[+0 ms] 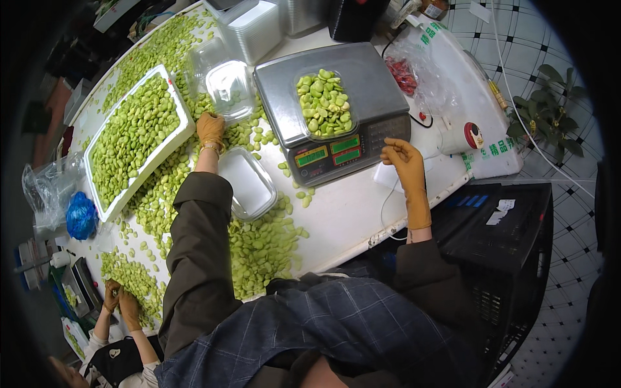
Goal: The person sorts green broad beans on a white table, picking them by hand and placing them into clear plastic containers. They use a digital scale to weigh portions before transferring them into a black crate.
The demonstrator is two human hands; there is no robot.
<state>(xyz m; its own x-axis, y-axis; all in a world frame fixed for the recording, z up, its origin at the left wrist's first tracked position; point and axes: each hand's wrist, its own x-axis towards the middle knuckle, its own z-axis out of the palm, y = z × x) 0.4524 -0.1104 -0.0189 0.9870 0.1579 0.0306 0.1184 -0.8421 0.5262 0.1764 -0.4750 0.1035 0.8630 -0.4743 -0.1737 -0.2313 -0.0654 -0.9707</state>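
Note:
My left hand [210, 130], in a tan glove, reaches into loose shelled broad beans [160, 196] beside a white foam box [160, 169] heaped with beans. Its fingers curl downward, and whether they hold beans is hidden. Below that hand sits a bean-free clear plastic tray [246, 186]; another clear container [228, 89] lies just above it. My right hand [403, 157], gloved too, hovers by the right front corner of a digital scale [368, 77], fingers loosely bent and nothing visible in them. On the scale's metal plate rests a clear tray filled with broad beans [324, 104], its displays lit green.
Stacked clear containers [254, 34] stand at the back. Right of the scale are a plastic bag with red contents [405, 75] and a red-lidded jar [468, 136]. A black crate [490, 233] stands beside the table. Another person's gloved hands [121, 300] work at beans, lower left.

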